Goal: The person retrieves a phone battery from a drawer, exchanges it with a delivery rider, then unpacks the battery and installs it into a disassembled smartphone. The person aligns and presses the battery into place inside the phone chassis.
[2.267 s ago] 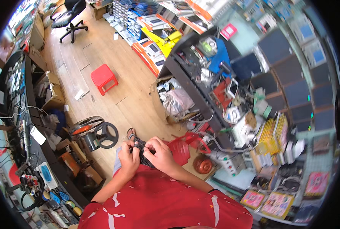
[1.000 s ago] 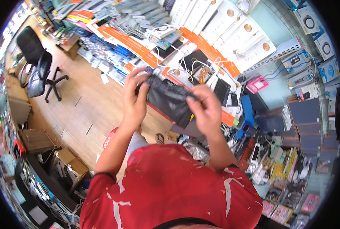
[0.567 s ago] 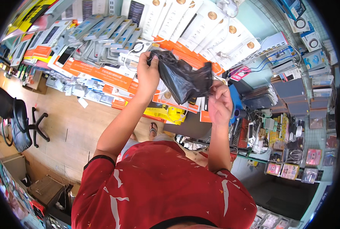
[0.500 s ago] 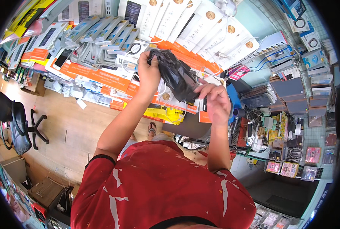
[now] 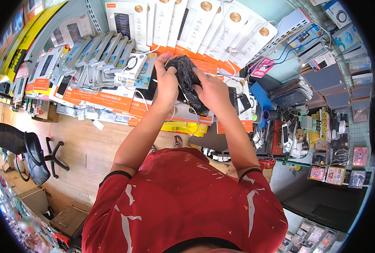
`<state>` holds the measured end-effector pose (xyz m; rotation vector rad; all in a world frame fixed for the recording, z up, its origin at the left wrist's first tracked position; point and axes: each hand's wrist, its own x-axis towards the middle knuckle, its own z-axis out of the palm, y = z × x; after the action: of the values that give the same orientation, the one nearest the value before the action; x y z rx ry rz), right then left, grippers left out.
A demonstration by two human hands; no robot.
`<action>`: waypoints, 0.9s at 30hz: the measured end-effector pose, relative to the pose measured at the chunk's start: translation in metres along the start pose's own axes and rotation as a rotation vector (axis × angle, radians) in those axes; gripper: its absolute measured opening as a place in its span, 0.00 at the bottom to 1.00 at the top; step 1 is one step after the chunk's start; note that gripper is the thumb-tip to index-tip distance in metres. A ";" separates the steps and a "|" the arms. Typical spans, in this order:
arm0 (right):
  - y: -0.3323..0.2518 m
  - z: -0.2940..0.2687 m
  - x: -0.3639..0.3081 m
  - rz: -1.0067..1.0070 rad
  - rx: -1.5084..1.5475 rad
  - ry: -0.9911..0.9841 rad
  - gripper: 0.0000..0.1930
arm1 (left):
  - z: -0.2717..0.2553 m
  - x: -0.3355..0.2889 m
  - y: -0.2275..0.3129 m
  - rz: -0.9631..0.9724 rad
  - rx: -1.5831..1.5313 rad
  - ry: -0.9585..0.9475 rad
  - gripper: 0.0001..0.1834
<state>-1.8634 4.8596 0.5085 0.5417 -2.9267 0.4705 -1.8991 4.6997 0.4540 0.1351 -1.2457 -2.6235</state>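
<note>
A crumpled black plastic bag point(image 5: 186, 76) is held between my two hands above the stacked packages. My left hand point(image 5: 167, 80) grips its upper left edge, with the thumb pressed on the front. On the other side, my right hand point(image 5: 213, 91) bends its fingers onto the bag's right part; some fingertips are hidden by the folds. What the bag contains cannot be made out. Beneath the bag, a white cable point(image 5: 195, 117) hangs in a loop over the packages. Flat white and orange packages point(image 5: 122, 100) lie under and beside my hands.
Tall white boxes point(image 5: 198, 25) stand in a row behind. Slim blue-grey boxes point(image 5: 107, 50) are piled at the left, beside a ring-marked box point(image 5: 133, 65). A dark cup point(image 5: 270, 114) and a blue panel point(image 5: 259, 102) stand right. A black office chair point(image 5: 23, 147) is on the floor.
My right hand has moved in from beside the lower end of the bag and now grasps its right side. The bag is bunched narrower and more upright between both hands.
</note>
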 end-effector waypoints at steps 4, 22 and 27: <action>0.016 0.009 0.008 -0.043 0.165 0.069 0.35 | 0.007 -0.002 0.014 0.023 0.242 -0.043 0.34; 0.039 0.002 -0.015 -0.717 0.160 -0.139 0.10 | -0.040 0.025 0.065 0.869 1.651 -1.017 0.14; 0.037 0.016 -0.019 -0.587 0.258 -0.139 0.09 | -0.018 0.008 0.070 0.921 1.534 -1.031 0.14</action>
<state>-1.8600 4.8931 0.4797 1.4548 -2.6440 0.7449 -1.8915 4.6414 0.4966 -1.2605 -2.4087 -0.4582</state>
